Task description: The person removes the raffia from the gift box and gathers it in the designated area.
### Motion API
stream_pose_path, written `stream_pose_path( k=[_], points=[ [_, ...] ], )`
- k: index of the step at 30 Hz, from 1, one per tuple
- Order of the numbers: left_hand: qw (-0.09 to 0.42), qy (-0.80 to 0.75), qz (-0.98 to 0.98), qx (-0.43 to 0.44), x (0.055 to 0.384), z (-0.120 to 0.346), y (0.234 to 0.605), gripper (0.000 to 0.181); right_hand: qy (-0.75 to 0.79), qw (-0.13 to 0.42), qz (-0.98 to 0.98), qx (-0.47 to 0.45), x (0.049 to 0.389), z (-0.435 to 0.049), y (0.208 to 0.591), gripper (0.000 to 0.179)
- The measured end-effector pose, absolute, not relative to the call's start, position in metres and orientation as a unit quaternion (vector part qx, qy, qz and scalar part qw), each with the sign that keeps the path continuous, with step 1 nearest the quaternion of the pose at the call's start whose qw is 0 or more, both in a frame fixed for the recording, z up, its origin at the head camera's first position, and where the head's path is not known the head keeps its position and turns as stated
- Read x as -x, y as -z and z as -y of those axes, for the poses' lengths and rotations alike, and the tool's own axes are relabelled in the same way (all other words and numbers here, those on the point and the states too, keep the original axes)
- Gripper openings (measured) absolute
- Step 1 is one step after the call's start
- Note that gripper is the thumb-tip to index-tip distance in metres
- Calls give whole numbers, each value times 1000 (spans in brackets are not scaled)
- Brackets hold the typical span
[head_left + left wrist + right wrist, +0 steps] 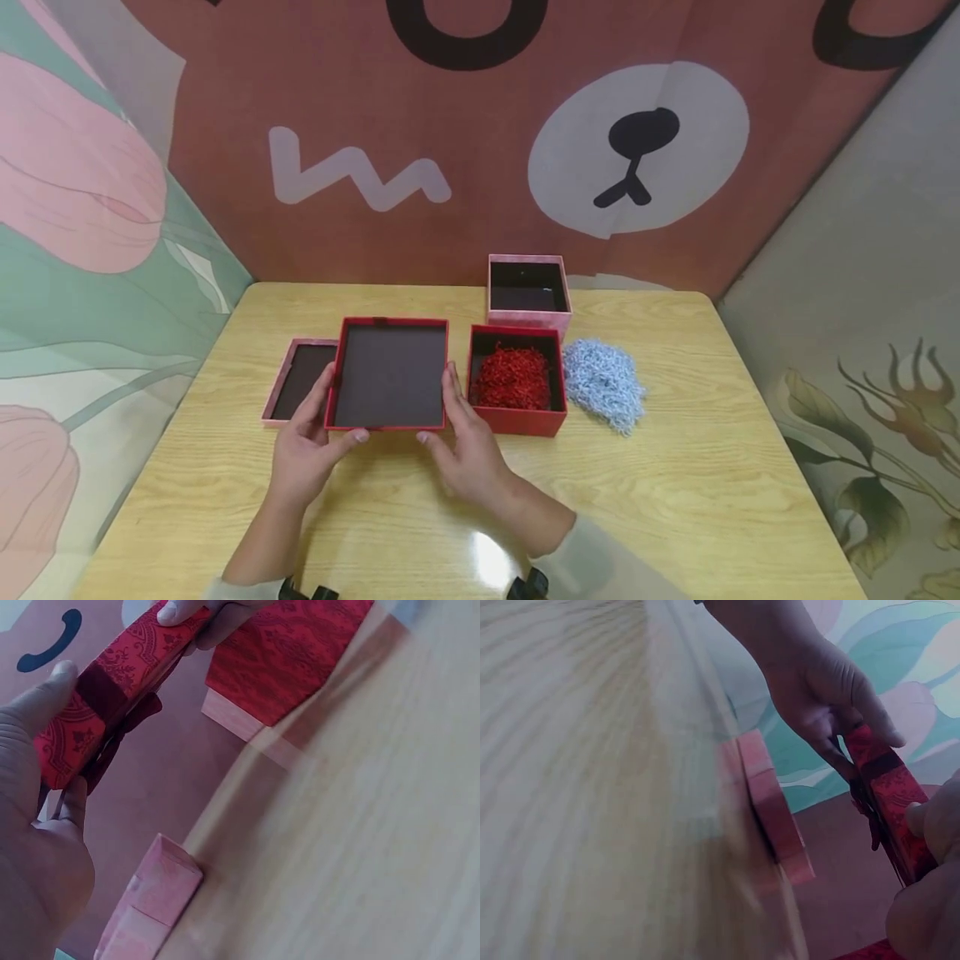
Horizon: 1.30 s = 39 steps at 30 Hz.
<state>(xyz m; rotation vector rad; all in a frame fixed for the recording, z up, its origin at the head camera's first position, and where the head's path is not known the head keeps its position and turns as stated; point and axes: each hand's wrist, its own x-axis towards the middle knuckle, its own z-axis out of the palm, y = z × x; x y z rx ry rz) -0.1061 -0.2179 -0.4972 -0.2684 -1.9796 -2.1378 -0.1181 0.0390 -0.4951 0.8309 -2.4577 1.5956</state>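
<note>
Both hands hold a red box lid [390,375] above the table, its dark inside facing the head camera. My left hand [306,457] grips the lid's left edge, thumb along the near side. At the opposite edge my right hand [472,454] pinches it the same way. In the left wrist view the lid's patterned rim [112,682] shows, with a dark red ribbon and bow [124,735] on it. Just right of the lid stands a red box [519,422] holding red shredded paper [513,377].
A pink box [528,318] stands open behind the red one. Pale blue shredded paper [603,383] lies heaped to the right. Partly behind the held lid, at left, a pink lid [279,400] rests inside up on the wooden table [660,500]. Walls border the table behind and at the sides.
</note>
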Motion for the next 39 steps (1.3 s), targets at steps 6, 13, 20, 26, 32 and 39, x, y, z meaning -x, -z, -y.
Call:
stream_pose_path(
  k=[6,13,20,26,32,39],
  points=[
    [93,689,718,44,103,215,506,104,-507,31,823,-254,114,-36,503,88],
    [68,652,755,-10,102,209,516,98,-480,-10,850,-218,112,-33,511,82],
    [36,646,761,-46,105,198,527,96,-460,-12,868,-189,112,-27,521,75],
    [20,656,753,-47,105,187,530,95,-439,-27,882,-169,111,-25,524,69],
    [36,621,783,-16,105,183,535,92,-434,-51,886,-156,114,-27,524,70],
    [70,530,845,-21,106,183,535,87,-433,-81,885,-150,116,-28,522,71]
  ],
)
